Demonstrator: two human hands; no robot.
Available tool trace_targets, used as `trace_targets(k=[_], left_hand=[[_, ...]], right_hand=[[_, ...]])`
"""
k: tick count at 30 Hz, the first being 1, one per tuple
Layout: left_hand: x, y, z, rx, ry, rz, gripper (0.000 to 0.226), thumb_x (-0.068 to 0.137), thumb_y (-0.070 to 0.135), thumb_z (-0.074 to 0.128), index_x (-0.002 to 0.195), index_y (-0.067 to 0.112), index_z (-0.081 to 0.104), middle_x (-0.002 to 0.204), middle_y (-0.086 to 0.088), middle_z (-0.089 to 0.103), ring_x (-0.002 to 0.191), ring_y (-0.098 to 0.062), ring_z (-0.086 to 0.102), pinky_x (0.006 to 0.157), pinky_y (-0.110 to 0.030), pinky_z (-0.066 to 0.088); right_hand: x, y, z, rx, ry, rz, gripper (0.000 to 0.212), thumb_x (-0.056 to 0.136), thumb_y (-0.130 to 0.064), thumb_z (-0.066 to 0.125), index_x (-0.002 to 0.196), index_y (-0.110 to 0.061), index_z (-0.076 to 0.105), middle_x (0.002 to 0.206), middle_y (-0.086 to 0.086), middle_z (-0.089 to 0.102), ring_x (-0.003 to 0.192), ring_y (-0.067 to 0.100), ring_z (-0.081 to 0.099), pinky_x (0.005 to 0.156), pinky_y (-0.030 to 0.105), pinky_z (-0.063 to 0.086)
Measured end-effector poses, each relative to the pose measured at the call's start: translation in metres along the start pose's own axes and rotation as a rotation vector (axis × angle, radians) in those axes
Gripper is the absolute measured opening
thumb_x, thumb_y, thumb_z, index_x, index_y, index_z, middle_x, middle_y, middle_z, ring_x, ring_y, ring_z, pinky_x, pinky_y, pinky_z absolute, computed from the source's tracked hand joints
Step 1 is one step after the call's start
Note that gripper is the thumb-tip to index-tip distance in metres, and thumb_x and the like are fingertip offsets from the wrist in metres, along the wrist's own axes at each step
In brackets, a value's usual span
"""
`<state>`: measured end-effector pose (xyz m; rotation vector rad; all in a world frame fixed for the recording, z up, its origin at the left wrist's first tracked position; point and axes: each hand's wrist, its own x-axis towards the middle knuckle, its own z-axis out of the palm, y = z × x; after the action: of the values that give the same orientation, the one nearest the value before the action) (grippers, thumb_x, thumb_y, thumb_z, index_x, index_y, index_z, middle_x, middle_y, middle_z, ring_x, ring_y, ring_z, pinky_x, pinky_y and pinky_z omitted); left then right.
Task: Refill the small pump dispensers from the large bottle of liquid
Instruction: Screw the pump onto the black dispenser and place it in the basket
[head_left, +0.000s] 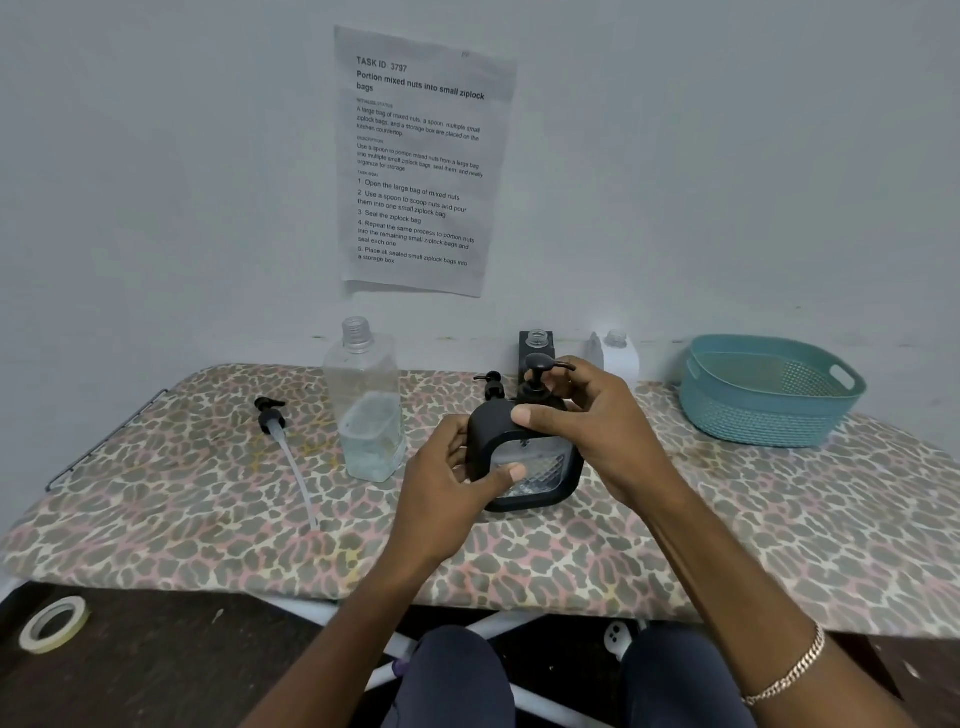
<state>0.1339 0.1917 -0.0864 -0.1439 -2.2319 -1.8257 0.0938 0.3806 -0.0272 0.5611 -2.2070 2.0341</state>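
Left hand (457, 467) is gripping the dispenser (524, 457) body, right hand (587, 415) its pump collar; smooth, likely slippery.

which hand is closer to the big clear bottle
Left. The left hand holds the black dispenser by its side, just right of the large clear bottle; the right hand holds the dispenser's top, farther right.

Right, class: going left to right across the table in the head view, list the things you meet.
Loose pump with tube → large clear bottle → black dispenser → white bottle by the wall → teal basket. The items behind the black dispenser overlap it, so they are left out.
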Motion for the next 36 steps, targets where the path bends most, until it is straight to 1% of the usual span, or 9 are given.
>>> trace_targets(k=[3,8,11,16,19,25,31,34,36], left_hand=[[-0.001,0.002,0.001,-0.004,0.003,0.007,0.051,0.081,0.025,0.093,0.124,0.027,0.065,0.116,0.013,0.076,0.109,-0.005,0.073,0.095,-0.029,0.060],[-0.001,0.003,0.000,-0.024,0.004,0.001,0.049,0.081,0.023,0.093,0.121,0.027,0.066,0.113,0.015,0.076,0.108,-0.004,0.072,0.091,-0.026,0.060],[-0.002,0.003,0.001,-0.017,-0.003,-0.004,0.048,0.081,0.025,0.093,0.121,0.029,0.066,0.114,0.015,0.076,0.109,-0.005,0.072,0.095,-0.032,0.061],[-0.003,0.003,0.002,0.013,-0.015,0.015,0.050,0.082,0.027,0.093,0.123,0.029,0.066,0.113,0.013,0.076,0.109,-0.008,0.073,0.098,-0.038,0.061],[-0.004,0.003,0.001,0.012,-0.009,0.013,0.049,0.081,0.026,0.093,0.122,0.029,0.066,0.112,0.014,0.076,0.108,-0.008,0.073,0.097,-0.035,0.061],[-0.004,0.004,0.001,-0.014,-0.006,0.004,0.048,0.081,0.021,0.093,0.121,0.026,0.067,0.113,0.015,0.077,0.107,-0.005,0.073,0.095,-0.029,0.061],[-0.004,0.002,0.002,0.019,-0.003,0.003,0.050,0.081,0.025,0.093,0.123,0.029,0.066,0.114,0.014,0.076,0.109,-0.008,0.073,0.096,-0.037,0.061],[-0.005,0.001,0.003,0.026,-0.016,0.002,0.050,0.081,0.024,0.093,0.123,0.027,0.066,0.113,0.013,0.077,0.108,-0.009,0.073,0.097,-0.040,0.061],[-0.006,0.001,0.004,0.026,-0.026,0.001,0.049,0.082,0.023,0.093,0.122,0.026,0.066,0.112,0.013,0.076,0.108,-0.009,0.073,0.097,-0.039,0.061]], right_hand=[[-0.002,0.001,0.001,-0.013,-0.018,0.007,0.044,0.086,-0.019,0.086,0.127,-0.023,0.071,0.113,-0.013,0.079,0.111,0.005,0.073,0.099,0.026,0.056],[0.000,0.000,-0.012,0.169,-0.158,0.022,0.034,0.098,0.006,0.063,0.127,-0.010,0.073,0.129,0.006,0.076,0.123,0.025,0.071,0.109,0.041,0.054],[0.001,-0.003,-0.012,0.143,-0.129,0.013,0.028,0.090,0.004,0.075,0.114,-0.010,0.079,0.115,0.007,0.080,0.111,0.024,0.076,0.103,0.042,0.058],[-0.001,-0.004,0.001,-0.069,-0.021,-0.005,0.034,0.079,-0.023,0.093,0.105,-0.025,0.071,0.085,-0.014,0.070,0.088,0.010,0.069,0.089,0.038,0.059],[-0.004,-0.003,0.001,-0.157,-0.062,-0.010,0.040,0.084,-0.033,0.089,0.119,-0.032,0.068,0.104,-0.022,0.075,0.102,-0.001,0.071,0.095,0.028,0.056],[0.000,-0.001,-0.021,0.070,-0.234,-0.013,0.040,0.099,0.009,0.061,0.136,-0.005,0.068,0.135,0.006,0.073,0.130,0.023,0.067,0.111,0.040,0.053],[0.003,0.004,-0.015,0.033,-0.057,-0.015,0.030,0.080,-0.002,0.088,0.104,-0.017,0.080,0.104,-0.002,0.081,0.103,0.016,0.075,0.092,0.036,0.060],[0.001,0.004,-0.009,-0.054,-0.040,0.011,0.034,0.078,-0.013,0.092,0.106,-0.021,0.075,0.093,-0.011,0.074,0.094,0.010,0.071,0.100,0.048,0.059],[0.000,0.004,-0.009,-0.088,-0.085,0.013,0.039,0.082,-0.019,0.090,0.117,-0.024,0.073,0.104,-0.012,0.077,0.103,0.007,0.072,0.106,0.047,0.056]])
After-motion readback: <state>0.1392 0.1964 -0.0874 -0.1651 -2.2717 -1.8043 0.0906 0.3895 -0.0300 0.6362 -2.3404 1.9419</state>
